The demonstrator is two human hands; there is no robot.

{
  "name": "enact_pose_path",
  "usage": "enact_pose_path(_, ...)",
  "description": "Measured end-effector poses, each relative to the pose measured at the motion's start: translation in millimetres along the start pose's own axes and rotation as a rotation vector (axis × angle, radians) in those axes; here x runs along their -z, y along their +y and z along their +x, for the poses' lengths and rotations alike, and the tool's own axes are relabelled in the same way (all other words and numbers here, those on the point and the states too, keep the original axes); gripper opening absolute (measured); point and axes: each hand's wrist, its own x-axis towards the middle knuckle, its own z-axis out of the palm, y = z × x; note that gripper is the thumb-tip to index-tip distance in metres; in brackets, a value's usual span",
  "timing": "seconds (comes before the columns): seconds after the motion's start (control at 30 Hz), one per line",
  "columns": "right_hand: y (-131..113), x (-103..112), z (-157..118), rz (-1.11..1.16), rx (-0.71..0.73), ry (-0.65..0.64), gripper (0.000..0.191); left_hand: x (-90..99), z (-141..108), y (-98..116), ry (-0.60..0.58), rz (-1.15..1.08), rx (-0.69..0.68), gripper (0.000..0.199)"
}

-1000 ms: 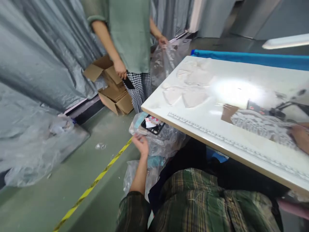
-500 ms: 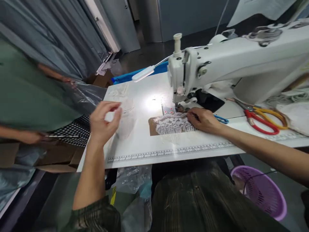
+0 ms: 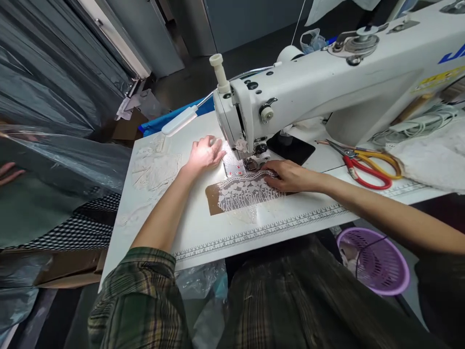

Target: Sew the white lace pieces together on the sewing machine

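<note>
White lace (image 3: 241, 191) lies over a brown plate (image 3: 214, 201) in front of the sewing machine (image 3: 269, 106), its scalloped edge close to the presser foot. My right hand (image 3: 286, 175) rests on the lace's right end, thumb and fingers pressed together on it. Left of the needle area, under the lamp (image 3: 179, 120), my left hand (image 3: 206, 154) lies on the table with its fingers curved and a little apart; nothing shows in it. Pale, thin lace pieces (image 3: 154, 169) lie on the tabletop to its left.
Red-handled scissors (image 3: 366, 174) and yellow-handled ones (image 3: 381, 162) lie at the right, beside white fabric (image 3: 432, 155). A black phone-like slab (image 3: 292, 148) is behind my right hand. A purple basket (image 3: 403, 261) stands below. At the left, a person (image 3: 36, 194) handles clear plastic.
My left hand has moved right and forward from above the table's left side to beside the needle area. My right hand stays on the lace. The view has shifted right.
</note>
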Motion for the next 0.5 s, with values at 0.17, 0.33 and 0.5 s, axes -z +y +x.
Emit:
enact_pose_path(0.17,-4,14,-6,-0.125,-0.086,-0.056,0.034,9.8,-43,36,0.048,0.029,-0.085,0.032)
enact_pose_path(0.33,-7,13,-7,-0.237,-0.271,0.018,0.017,7.6,-85,73,0.029,-0.278,-0.426,0.035)
enact_pose_path(0.5,1,18,3,-0.159,-0.326,0.147,0.010,6.3,-96,83,0.012,-0.351,-0.399,0.044)
